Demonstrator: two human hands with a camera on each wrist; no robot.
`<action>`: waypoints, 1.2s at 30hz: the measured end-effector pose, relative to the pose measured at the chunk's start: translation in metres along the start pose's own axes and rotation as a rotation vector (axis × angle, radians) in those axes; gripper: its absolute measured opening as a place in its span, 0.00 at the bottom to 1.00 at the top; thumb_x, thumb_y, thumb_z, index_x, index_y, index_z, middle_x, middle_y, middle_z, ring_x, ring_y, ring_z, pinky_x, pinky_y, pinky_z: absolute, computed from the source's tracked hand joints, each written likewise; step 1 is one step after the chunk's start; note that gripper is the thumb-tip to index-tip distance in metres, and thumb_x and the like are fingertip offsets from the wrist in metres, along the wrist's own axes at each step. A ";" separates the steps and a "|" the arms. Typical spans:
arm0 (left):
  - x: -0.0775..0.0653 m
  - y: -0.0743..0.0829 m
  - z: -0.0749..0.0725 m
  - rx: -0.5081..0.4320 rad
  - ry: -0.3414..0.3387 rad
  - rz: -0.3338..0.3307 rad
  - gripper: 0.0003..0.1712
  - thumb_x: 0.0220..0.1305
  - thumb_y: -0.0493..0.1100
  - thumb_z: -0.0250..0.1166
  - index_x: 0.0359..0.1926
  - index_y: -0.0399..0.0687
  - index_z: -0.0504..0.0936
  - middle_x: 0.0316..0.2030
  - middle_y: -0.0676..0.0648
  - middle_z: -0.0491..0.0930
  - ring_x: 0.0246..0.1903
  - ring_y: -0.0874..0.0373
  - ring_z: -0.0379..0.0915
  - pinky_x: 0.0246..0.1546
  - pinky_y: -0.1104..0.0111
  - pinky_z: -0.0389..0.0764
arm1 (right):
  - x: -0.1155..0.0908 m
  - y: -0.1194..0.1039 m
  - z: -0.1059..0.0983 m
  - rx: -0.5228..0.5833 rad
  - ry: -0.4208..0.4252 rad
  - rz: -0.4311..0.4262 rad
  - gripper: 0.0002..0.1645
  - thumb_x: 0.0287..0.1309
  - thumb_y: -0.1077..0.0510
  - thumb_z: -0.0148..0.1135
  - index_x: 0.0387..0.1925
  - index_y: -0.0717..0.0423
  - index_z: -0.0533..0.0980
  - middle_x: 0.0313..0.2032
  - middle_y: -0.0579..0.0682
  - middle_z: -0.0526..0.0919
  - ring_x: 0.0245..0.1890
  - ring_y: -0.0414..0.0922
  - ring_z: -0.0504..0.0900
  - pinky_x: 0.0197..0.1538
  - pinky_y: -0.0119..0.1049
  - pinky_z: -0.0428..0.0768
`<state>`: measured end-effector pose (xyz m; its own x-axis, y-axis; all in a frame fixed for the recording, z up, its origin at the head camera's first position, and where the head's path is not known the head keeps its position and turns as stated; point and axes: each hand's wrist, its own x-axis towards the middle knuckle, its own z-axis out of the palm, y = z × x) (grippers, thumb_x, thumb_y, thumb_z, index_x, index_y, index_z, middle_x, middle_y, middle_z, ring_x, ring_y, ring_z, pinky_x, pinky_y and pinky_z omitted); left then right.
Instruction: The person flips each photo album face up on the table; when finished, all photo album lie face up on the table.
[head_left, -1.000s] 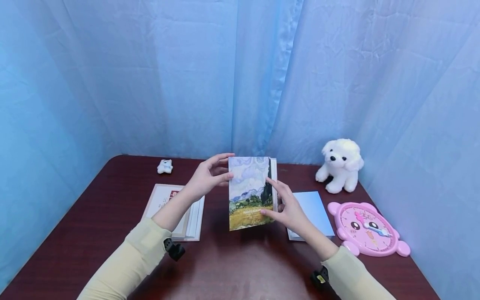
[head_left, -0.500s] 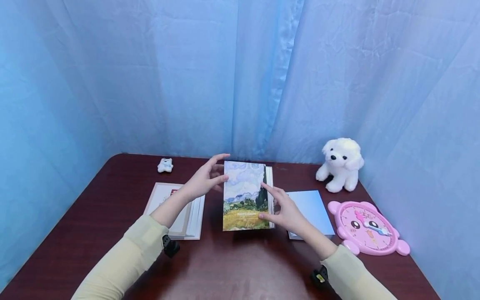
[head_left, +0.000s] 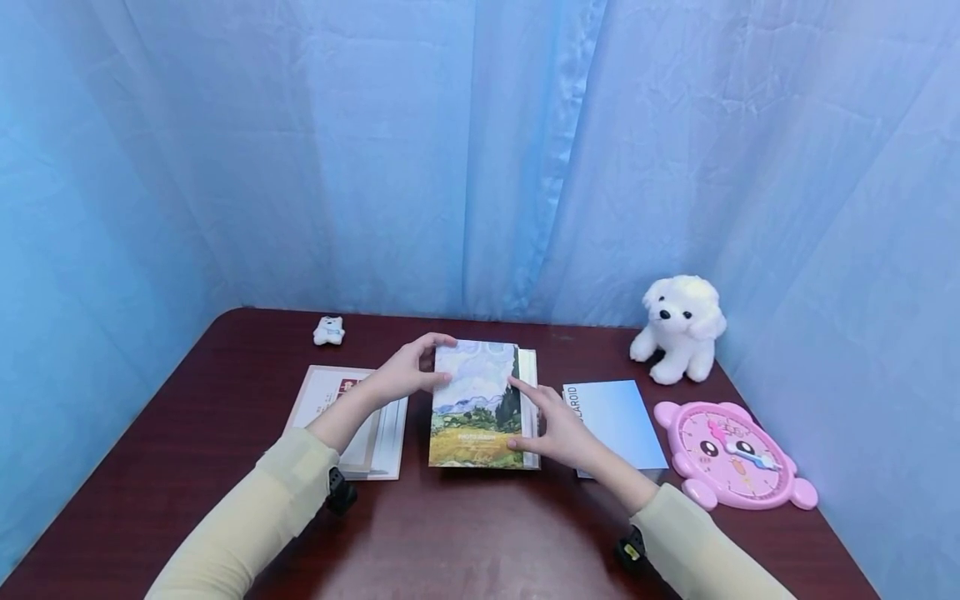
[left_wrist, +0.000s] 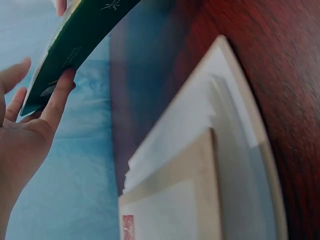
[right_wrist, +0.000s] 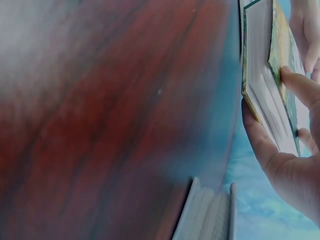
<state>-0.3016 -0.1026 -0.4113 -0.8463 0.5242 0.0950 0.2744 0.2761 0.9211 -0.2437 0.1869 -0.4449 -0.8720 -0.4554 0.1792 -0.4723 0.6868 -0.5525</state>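
Note:
A photo album (head_left: pixel 476 408) with a painted landscape on its cover is held between both hands over the middle of the table. My left hand (head_left: pixel 408 368) grips its upper left side, thumb at the front edge. In the left wrist view, fingers lie against the album's dark green back (left_wrist: pixel 82 47). At the lower right side, my right hand (head_left: pixel 561 429) holds it with thumb on the cover and other fingers around the page edge. The right wrist view shows the album's white page block (right_wrist: pixel 262 75) between its covers, raised off the table.
A white-and-beige album (head_left: pixel 322 398) lies left, partly behind the left forearm. A blue album (head_left: pixel 622 425) lies right, beside a pink bear-faced clock (head_left: pixel 735 457). A white plush dog (head_left: pixel 678 329) sits back right, a small white bear figure (head_left: pixel 328 331) back left. Blue curtains (head_left: pixel 375 167) surround the table.
The photo album and both hands have moved down and to the left, lower over the table. Both hands keep their hold; more of the blue album now shows.

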 end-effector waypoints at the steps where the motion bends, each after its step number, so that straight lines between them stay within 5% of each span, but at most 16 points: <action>1: 0.000 -0.002 0.000 0.009 -0.002 -0.005 0.33 0.60 0.40 0.66 0.65 0.49 0.65 0.66 0.45 0.62 0.56 0.50 0.70 0.44 0.59 0.80 | 0.000 0.001 0.001 -0.002 -0.005 0.004 0.55 0.44 0.40 0.73 0.72 0.38 0.55 0.50 0.56 0.70 0.37 0.46 0.69 0.37 0.39 0.71; 5: 0.000 -0.011 -0.001 0.033 -0.012 -0.021 0.38 0.56 0.39 0.70 0.66 0.50 0.65 0.67 0.46 0.61 0.60 0.50 0.66 0.47 0.59 0.78 | 0.002 0.005 0.002 -0.003 -0.032 0.014 0.55 0.43 0.40 0.73 0.71 0.37 0.56 0.56 0.59 0.69 0.46 0.49 0.72 0.43 0.47 0.73; 10: 0.000 -0.021 -0.001 0.041 -0.023 -0.050 0.39 0.55 0.39 0.71 0.66 0.51 0.65 0.63 0.45 0.66 0.50 0.49 0.72 0.41 0.61 0.77 | 0.003 0.008 0.002 -0.005 -0.097 0.036 0.56 0.42 0.38 0.73 0.71 0.35 0.56 0.59 0.60 0.67 0.49 0.51 0.73 0.43 0.49 0.74; 15: 0.000 -0.030 -0.002 0.083 -0.019 -0.062 0.39 0.55 0.43 0.71 0.67 0.57 0.65 0.66 0.48 0.63 0.61 0.50 0.66 0.52 0.57 0.75 | 0.005 0.009 0.002 -0.032 -0.133 0.052 0.58 0.38 0.35 0.74 0.71 0.34 0.56 0.59 0.59 0.69 0.53 0.53 0.73 0.48 0.53 0.75; 23: 0.001 -0.038 -0.005 0.191 -0.056 -0.027 0.47 0.50 0.48 0.74 0.69 0.57 0.62 0.68 0.51 0.60 0.69 0.50 0.51 0.64 0.49 0.60 | 0.009 0.013 0.003 -0.106 -0.183 0.012 0.61 0.36 0.33 0.74 0.71 0.37 0.55 0.63 0.58 0.67 0.63 0.60 0.61 0.58 0.61 0.65; 36: -0.005 -0.047 -0.009 0.290 -0.139 -0.019 0.49 0.51 0.51 0.73 0.70 0.51 0.58 0.69 0.45 0.58 0.70 0.46 0.48 0.64 0.45 0.57 | 0.020 0.015 0.004 -0.110 -0.331 0.048 0.57 0.42 0.34 0.70 0.72 0.37 0.54 0.70 0.59 0.56 0.69 0.68 0.44 0.63 0.70 0.50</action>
<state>-0.3140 -0.1254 -0.4514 -0.7875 0.6162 0.0081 0.3950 0.4946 0.7742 -0.2675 0.1859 -0.4531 -0.8130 -0.5678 -0.1289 -0.4584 0.7607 -0.4595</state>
